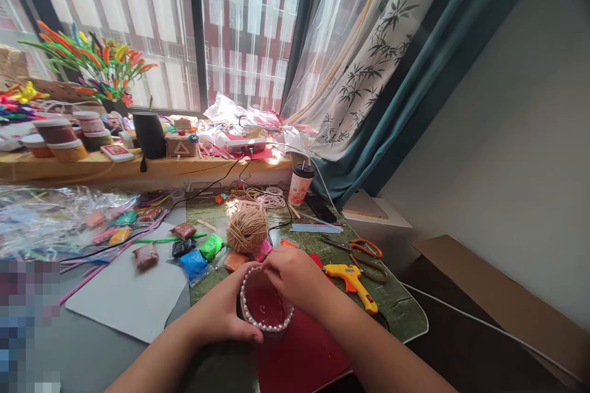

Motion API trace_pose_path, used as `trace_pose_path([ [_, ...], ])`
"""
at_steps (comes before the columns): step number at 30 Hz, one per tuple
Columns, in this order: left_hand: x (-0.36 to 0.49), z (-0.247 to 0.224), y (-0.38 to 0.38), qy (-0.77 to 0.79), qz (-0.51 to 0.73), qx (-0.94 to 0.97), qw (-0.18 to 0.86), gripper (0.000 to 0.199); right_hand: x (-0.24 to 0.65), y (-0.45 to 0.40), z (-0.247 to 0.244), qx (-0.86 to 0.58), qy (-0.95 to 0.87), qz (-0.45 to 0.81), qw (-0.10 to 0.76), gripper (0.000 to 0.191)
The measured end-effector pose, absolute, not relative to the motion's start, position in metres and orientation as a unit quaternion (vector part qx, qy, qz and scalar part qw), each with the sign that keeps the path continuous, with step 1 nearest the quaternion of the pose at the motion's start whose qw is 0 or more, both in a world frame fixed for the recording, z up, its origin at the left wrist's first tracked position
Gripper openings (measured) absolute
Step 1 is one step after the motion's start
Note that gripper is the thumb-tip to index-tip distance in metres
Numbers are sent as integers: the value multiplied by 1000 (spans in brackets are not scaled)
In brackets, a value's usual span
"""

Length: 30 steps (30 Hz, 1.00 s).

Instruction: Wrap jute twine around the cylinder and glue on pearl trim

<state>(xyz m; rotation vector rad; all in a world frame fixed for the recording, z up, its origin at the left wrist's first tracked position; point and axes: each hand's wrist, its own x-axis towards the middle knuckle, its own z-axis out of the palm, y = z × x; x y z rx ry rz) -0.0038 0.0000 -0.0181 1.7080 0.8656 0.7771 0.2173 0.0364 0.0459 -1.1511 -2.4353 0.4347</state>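
Note:
A round cup [263,306] with a string of pearl-like beads [266,326] around its rim is tilted so its reddish inside shows. My left hand [224,310] is wrapped round the cup's left side, thumb near the front. At the rim's far right edge, the fingers of my right hand [292,273] are pressed together; what they pinch, if anything, is hidden. Beneath the cup lies a red sheet [299,356]. A yellow glue gun [353,282] rests just right of my right hand, and a ball of twine [247,228] sits beyond the cup.
Orange-handled scissors [366,248], glue sticks [316,228] and a lidded paper cup [302,184] are at the back right. Colored clay packets [193,265] and a white board [131,295] lie to the left. Jars and a black vase [149,135] line the windowsill.

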Motion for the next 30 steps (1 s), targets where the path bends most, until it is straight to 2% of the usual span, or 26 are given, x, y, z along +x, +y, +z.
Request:
trace_pose_path([
  [4,-2,-15,0,361,328,714,503,121,218,39,46,-403,-873,163,222,17],
  [9,-3,-16,0,377,315,724,484,124,224,43,55,-426,-816,226,317,17],
  [14,-5,-17,-1,371,312,724,490,121,233,44,57,-431,-800,274,315,10],
  [17,-7,-18,-1,377,314,718,494,126,242,41,50,-443,-766,281,370,19],
  [20,-8,-18,-1,361,335,716,494,139,249,26,40,-469,-667,357,455,33],
  [21,-8,-16,-1,349,357,717,486,138,250,18,37,-470,-643,373,475,35],
  [22,-8,-15,-2,340,386,721,464,129,250,9,35,-467,-636,381,482,34],
  [23,-7,-12,-3,334,418,730,425,111,249,-1,34,-458,-642,379,483,32],
  [26,-4,-4,-9,326,481,780,231,41,239,-26,36,-419,-682,373,470,31],
  [27,-3,-1,-11,315,486,797,169,30,236,-32,38,-405,-698,364,465,31],
  [28,-2,2,-14,299,489,810,121,29,232,-35,41,-393,-716,351,457,31],
  [30,1,7,-19,265,494,825,73,36,226,-37,47,-374,-749,329,437,34],
])
